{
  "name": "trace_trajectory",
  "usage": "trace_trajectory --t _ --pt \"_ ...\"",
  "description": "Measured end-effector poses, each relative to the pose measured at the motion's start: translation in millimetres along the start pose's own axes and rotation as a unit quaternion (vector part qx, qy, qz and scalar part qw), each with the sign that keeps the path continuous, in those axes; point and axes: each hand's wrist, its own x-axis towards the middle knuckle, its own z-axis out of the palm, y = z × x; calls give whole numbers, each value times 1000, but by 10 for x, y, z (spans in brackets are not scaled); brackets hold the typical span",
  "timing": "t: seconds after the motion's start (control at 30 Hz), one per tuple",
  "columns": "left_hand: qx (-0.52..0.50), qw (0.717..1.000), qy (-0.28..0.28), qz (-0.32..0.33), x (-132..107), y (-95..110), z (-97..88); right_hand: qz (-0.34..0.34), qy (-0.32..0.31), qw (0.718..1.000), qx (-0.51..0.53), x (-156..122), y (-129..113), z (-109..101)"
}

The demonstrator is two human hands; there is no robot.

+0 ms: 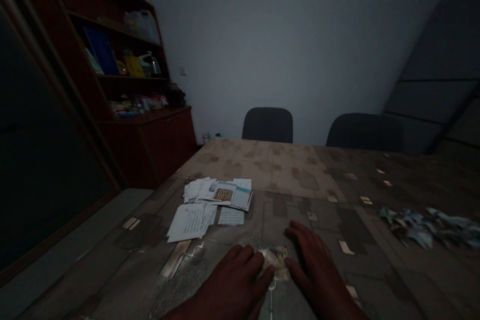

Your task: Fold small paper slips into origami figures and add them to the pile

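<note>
My left hand [232,287] lies flat on the table at the bottom centre, its fingertips on a crumpled, pale scrap of paper [275,260]. My right hand [313,270] rests palm down just to the right of that scrap, with its fingers spread and touching the tabletop. Neither hand lifts the scrap. Ahead and to the left lies a loose spread of printed papers and cards [212,206]. A heap of torn blue-green paper pieces [423,227] lies to the right of my hands, out of their reach. The table has a patterned grey-brown cover [300,172].
Two dark chairs [267,125] stand beyond the far table edge. A dark red wooden shelf unit [150,147] holding bottles, folders and small items stands at the back left. A large dark panel [431,80] leans at the right. The room is dim.
</note>
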Motion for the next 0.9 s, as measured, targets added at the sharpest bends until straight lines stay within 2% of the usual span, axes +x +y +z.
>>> trace_trajectory --t 0.1,0.37,0.57,0.67,0.77,0.9 --pt "10 999 33 4 -32 0 49 -7 16 1000 -12 1 -50 24" --pt "-10 999 49 -10 -73 -12 45 -17 -28 999 4 6 -83 42" --pt "-38 995 93 0 -198 -74 -2 10 1 1000 20 -30 -12 10" --pt "-57 995 83 5 -210 -95 -42 7 4 1000 17 -42 64 13" --pt "-73 996 50 -3 -121 -95 -109 -22 -7 999 30 -22 124 6" --pt "-55 997 7 -62 99 -73 -136 -72 -19 995 66 28 64 -72"
